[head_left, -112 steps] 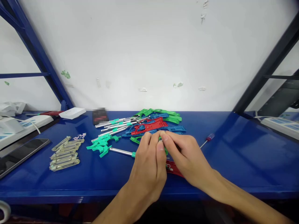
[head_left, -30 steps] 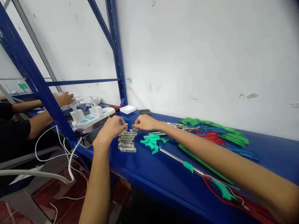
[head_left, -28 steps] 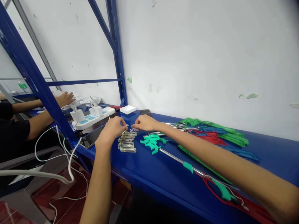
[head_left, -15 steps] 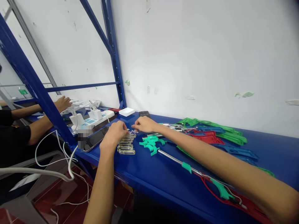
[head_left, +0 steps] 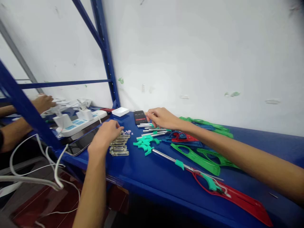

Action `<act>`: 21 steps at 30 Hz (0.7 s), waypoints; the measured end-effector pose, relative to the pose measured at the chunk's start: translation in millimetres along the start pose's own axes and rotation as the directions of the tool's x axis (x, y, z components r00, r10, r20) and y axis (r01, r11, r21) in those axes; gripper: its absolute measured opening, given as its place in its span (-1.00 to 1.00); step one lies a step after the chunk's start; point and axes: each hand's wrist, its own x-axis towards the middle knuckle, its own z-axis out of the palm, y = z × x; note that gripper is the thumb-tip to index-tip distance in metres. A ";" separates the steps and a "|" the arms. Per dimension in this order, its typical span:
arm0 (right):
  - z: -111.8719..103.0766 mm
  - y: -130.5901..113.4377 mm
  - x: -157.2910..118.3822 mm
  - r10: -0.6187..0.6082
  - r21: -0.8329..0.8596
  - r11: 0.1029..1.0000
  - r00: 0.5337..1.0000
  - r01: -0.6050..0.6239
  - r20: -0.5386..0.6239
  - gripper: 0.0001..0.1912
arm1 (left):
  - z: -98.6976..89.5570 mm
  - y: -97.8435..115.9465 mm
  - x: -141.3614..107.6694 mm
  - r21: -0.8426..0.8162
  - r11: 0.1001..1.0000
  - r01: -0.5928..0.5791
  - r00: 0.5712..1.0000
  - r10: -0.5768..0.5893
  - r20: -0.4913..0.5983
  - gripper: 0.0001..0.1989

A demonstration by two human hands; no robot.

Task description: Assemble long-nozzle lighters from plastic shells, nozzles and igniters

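Observation:
My left hand [head_left: 104, 134] is over the left end of the blue table, fingers bent into a pinch. Whatever lies between its fingertips is too small to make out. Beneath and beside it lies a row of short clear tubes [head_left: 120, 148], with small pale pink and white pieces [head_left: 128, 131] just beyond. Farther back, my right hand [head_left: 162, 117] has its fingers curled together above several thin metal rods [head_left: 156, 129], close to a dark phone [head_left: 140, 117]. Its fingertips hide what they hold, if anything. Teal plastic clips [head_left: 146, 143] lie between the two hands.
A metal rod with teal clips leads to a red plastic piece [head_left: 249, 202] at the front. Green frames [head_left: 199, 160] lie under my right forearm. On the left are a power strip [head_left: 78, 125], another phone [head_left: 82, 142], a blue post and a co-worker's hands [head_left: 44, 103].
My right hand has moved away from my left, rightward and over the metal rods by the phone. My left hand stays by the clear tubes. The view has shifted right.

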 end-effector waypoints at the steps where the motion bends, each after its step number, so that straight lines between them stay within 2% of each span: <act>1: -9.5 0.6 -16.9 0.013 -0.018 1.000 0.999 -0.014 -0.044 -0.65 | -3.6 2.8 -1.4 -0.004 1.000 -0.015 1.000 0.015 -0.022 -0.66; 4: -37.6 2.8 -73.2 0.036 -0.067 0.997 0.992 -0.045 -0.123 -0.39 | -16.7 18.9 -11.1 -0.031 0.995 -0.095 0.991 0.091 -0.097 -0.74; 5: -45.8 3.9 -93.6 0.045 -0.082 0.995 0.990 -0.056 -0.130 -0.39 | -20.8 27.7 -17.2 -0.050 0.988 -0.144 0.984 0.138 -0.117 -0.73; 7: -57.2 6.1 -136.9 0.075 -0.121 0.988 0.988 -0.091 -0.134 -0.62 | -25.6 50.1 -34.3 -0.109 0.955 -0.277 0.955 0.262 -0.136 -0.71; 9: -58.5 7.5 -182.3 0.125 -0.170 0.974 0.982 -0.148 -0.140 -0.71 | -23.2 76.9 -56.3 -0.174 0.894 -0.413 0.910 0.395 -0.129 -0.73; 10: -54.6 7.8 -204.8 0.149 -0.190 0.966 0.977 -0.178 -0.154 -0.71 | -19.0 90.7 -68.1 -0.221 0.842 -0.493 0.870 0.478 -0.120 -0.75; 12: -38.6 8.2 -247.3 0.224 -0.239 0.934 0.956 -0.266 -0.189 -0.65 | -5.9 116.6 -90.4 -0.367 0.652 -0.663 0.724 0.683 -0.096 -0.79; 13: -27.4 8.7 -266.0 0.235 -0.264 0.917 0.940 -0.299 -0.249 -0.64 | 2.1 128.0 -100.0 -0.408 0.567 -0.716 0.641 0.766 -0.060 -0.85; 15: -2.9 10.4 -295.8 0.190 -0.289 0.908 0.912 -0.304 -0.363 -0.64 | 17.7 146.7 -114.8 -0.479 0.441 -0.759 0.505 0.863 -0.004 -0.90; 16: 8.8 11.6 -306.2 0.217 -0.282 0.901 0.905 -0.329 -0.365 -0.67 | 24.5 153.8 -119.8 -0.504 0.416 -0.757 0.458 0.888 0.043 -0.89; 18: 27.7 13.8 -318.0 0.260 -0.249 0.900 0.899 -0.358 -0.353 -0.71 | 34.7 163.9 -125.1 -0.529 0.409 -0.744 0.402 0.906 0.136 -0.86; 21: 41.9 15.5 -319.9 0.312 -0.168 0.907 0.883 -0.387 -0.349 -0.81 | 41.9 170.5 -124.8 -0.530 0.426 -0.733 0.385 0.902 0.193 -0.79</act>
